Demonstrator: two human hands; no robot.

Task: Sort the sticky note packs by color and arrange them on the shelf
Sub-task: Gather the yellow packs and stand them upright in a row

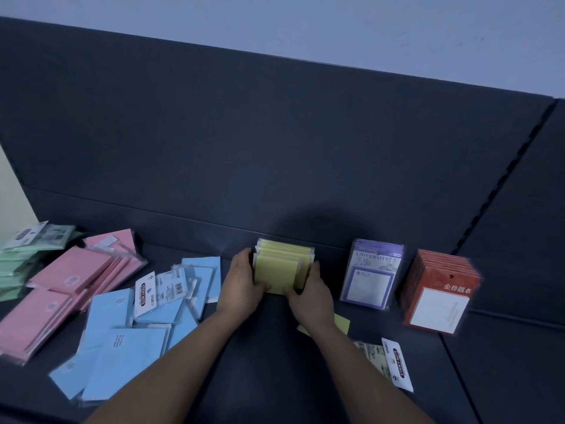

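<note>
A row of yellow sticky note packs (282,264) stands upright against the dark back panel of the shelf (275,148). My left hand (241,281) holds the row's left side, thumb on the front pack. My right hand (310,290) holds its right side the same way. To the right stand a row of purple packs (371,273) and a row of orange-red packs (440,289). Loose blue packs (137,332) lie in a heap at the left, with pink packs (70,286) and green packs (27,252) farther left.
A yellow pack (342,323) lies flat under my right forearm. Another pack with a white "STICKY NOTE" header (394,364) lies near the front right. A seam in the dark surface (458,371) runs along the right.
</note>
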